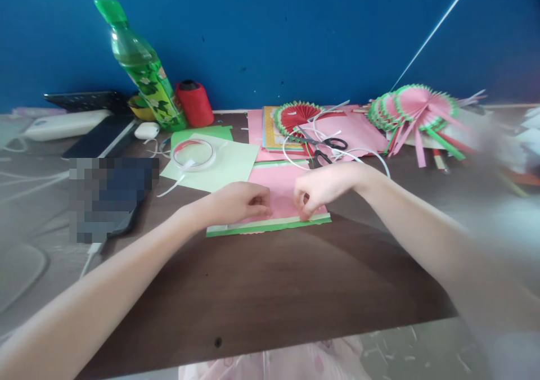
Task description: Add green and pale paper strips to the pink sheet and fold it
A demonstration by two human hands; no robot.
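A pink paper sheet with a white and green strip along its near edge (278, 200) lies flat on the dark wooden table (270, 290). My left hand (238, 202) rests on its left part with the fingers curled and pinched on the paper. My right hand (323, 186) sits on its right part, fingertips pinched down at the paper's near edge. Both hands are close together, knuckles up.
Black scissors (327, 146) and a white band lie behind the hands. A tape roll (193, 154) sits on pale green paper. Folded pink-green paper fans (415, 113), a green bottle (145, 68), a red thread spool (194, 103) and a phone (112, 200) stand around.
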